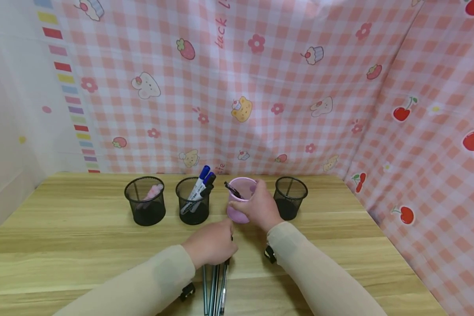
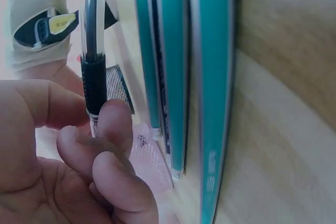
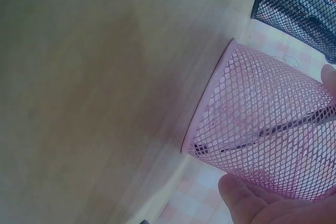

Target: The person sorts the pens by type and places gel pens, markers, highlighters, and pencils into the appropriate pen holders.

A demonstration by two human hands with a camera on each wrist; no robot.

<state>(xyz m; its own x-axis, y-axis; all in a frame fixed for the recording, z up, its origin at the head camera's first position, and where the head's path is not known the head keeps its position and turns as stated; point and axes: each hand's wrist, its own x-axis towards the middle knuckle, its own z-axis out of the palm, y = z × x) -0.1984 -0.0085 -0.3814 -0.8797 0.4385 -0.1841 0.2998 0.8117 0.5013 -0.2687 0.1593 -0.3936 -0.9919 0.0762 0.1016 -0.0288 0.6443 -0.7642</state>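
Observation:
In the head view my right hand [image 1: 260, 208] grips the pink mesh cup [image 1: 237, 215], which stands upright with a black pen [image 1: 233, 190] leaning inside. The right wrist view has the fingers [image 3: 244, 198] on the wall of the pink cup [image 3: 262, 124] and a dark pen showing through the mesh. My left hand [image 1: 213, 243] is just in front of that cup, low over the table. Between its thumb and fingers it pinches a clear pen with a black grip [image 2: 95, 85]. Beside it in the left wrist view lie several teal pencils or pens [image 2: 215, 87].
Left of the pink cup stand a black mesh cup [image 1: 194, 215] with blue and black markers [image 1: 197, 188] and another [image 1: 149, 213] with a pink item. One more black cup [image 1: 287, 210] is to the right. A checkered cloth [image 1: 221, 131] hangs behind the wooden table [image 1: 102, 250].

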